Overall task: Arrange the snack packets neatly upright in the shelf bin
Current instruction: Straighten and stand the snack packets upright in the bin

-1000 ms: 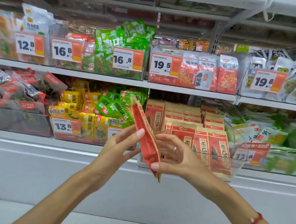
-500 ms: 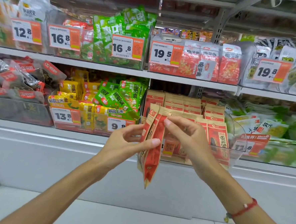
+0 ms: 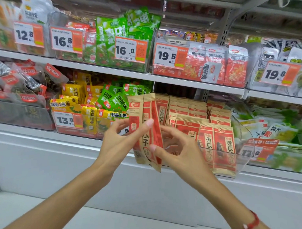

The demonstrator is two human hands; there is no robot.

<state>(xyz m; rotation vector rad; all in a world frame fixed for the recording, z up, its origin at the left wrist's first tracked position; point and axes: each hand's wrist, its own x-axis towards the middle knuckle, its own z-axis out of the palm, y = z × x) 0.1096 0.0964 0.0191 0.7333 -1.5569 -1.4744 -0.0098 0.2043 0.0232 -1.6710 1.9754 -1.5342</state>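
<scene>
Packets held upright in front of the clear shelf bin | left hand: thumb and fingers pinched on them | right hand: fingers curled, thumb pressed on lower edge | more packets stood in bin

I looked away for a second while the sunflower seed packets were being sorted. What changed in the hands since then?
The held packets rose from a low tilt to nearly upright, in front of the clear bin's left end, and fanned apart. The left hand went from straight fingers laid against them to a thumb-and-finger grip; the right hand keeps pinching lower down. The packets standing in the bin stayed put.
</scene>
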